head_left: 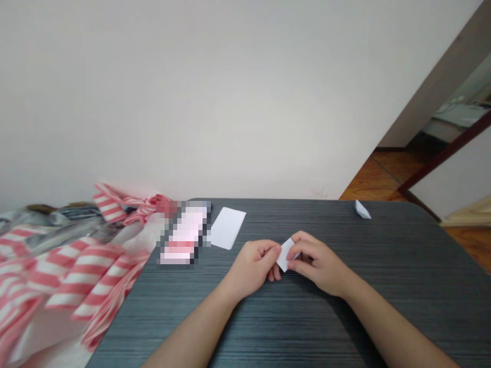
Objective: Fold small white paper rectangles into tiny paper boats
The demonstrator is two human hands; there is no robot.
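A small folded piece of white paper [284, 255] is held between both hands above the dark table. My left hand [255, 266] pinches its left edge between thumb and fingers. On the other side, my right hand [316, 263] grips the paper with thumb and fingertips, which cover part of it. A stack of white paper sheets [228, 228] lies flat beyond my left hand. Toward the far right of the table sits a small folded white paper shape [362, 210], apart from both hands.
The dark wood-grain table [402, 266] stands against a pale wall [245, 102]. A pixelated phone-like object [186, 235] lies at its left edge. Red-and-white striped cloth [88, 271] is heaped left of the table. Wooden floor [368, 179] shows at the right.
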